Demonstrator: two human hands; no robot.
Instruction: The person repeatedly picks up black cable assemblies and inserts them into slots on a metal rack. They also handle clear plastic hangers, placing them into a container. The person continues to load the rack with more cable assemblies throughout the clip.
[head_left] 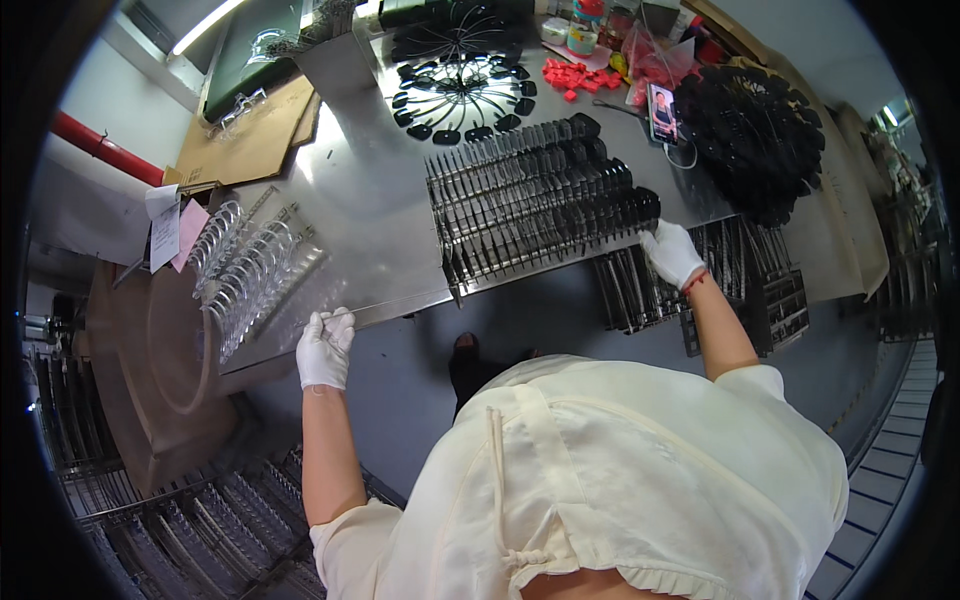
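On the steel table a metal rack (540, 205) holds several rows of upright thin dark pieces, with black flat-ended parts (640, 205) along its right side. My left hand (325, 348), in a white glove, is closed at the table's front edge. Its fingertips pinch a thin metal wire (390, 301) that stretches right towards the rack's near left corner. At the rack's near right corner is my right hand (672, 253), also gloved, fingers bent against the black end of the front row. What those fingers grip is hidden.
Left on the table (350, 255) stand clear curved holders (255, 260). Behind the rack lies a ring of black pads on thin wires (465, 95). Red blocks (580, 77), a phone (662, 112) on a cable and a black heap (750, 135) sit right. More racks (220, 530) stand lower left.
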